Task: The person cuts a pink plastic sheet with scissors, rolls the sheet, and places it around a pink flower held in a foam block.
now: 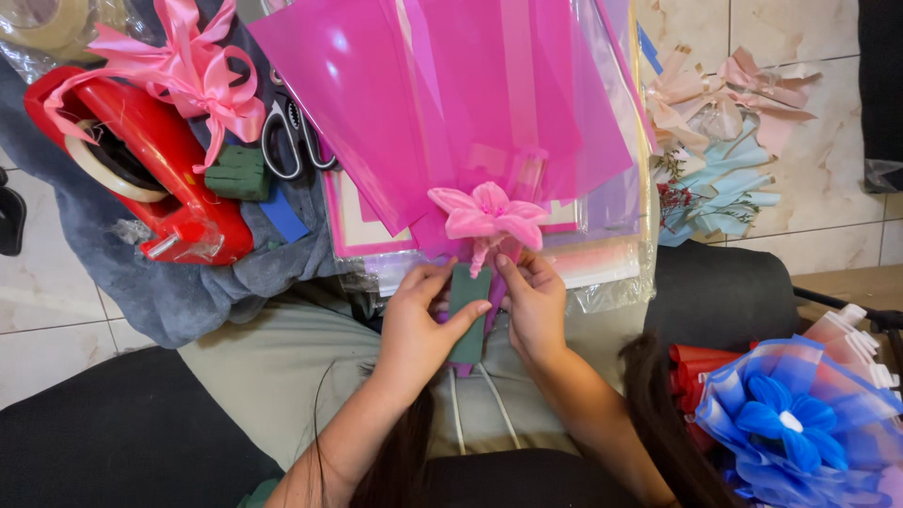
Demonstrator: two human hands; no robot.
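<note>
1. Green foam block [467, 310]: upright, pinched between both hands over the lap.
2. Left hand [419, 325]: grasps block's left side, thumb laid across its front.
3. Right hand [534, 306]: clasps block's right edge w/ the pink stem; fingers curled.
4. Pink fabric flower [489, 218]: just above the grip, atop block.
5. Pink cellophane sheets [442, 103]: fan out beyond flower.
6. Scissors [290, 136], red tape dispenser [155, 165]: well left of grip.
7. Blue bouquet [800, 423]: lower right, apart.

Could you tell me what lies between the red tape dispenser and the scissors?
In the head view, a green foam block lies between the red tape dispenser and the scissors, under a pink ribbon bow.
</note>
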